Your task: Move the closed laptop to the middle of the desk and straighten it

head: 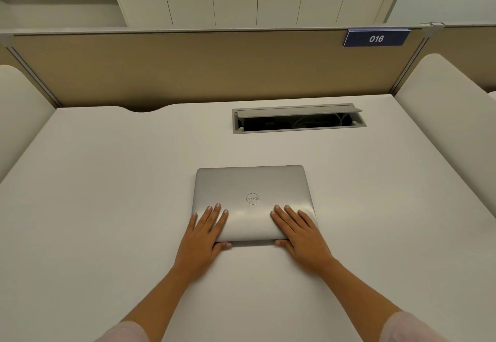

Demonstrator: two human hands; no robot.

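Observation:
A closed silver laptop point(252, 191) lies flat on the white desk point(107, 194), near the middle, its edges roughly square to the desk's far edge. My left hand point(205, 234) rests on its near left corner, fingers spread on the lid and thumb hooked against the front edge. My right hand point(298, 231) mirrors it on the near right corner, fingers on the lid, thumb at the front edge. Both hands grip the laptop's near side.
A grey cable hatch point(298, 120) with its lid propped open sits in the desk behind the laptop. A tan partition point(188, 73) with a blue "016" sign point(375, 37) closes the back. White side panels stand at left point(16, 116) and right point(451, 127).

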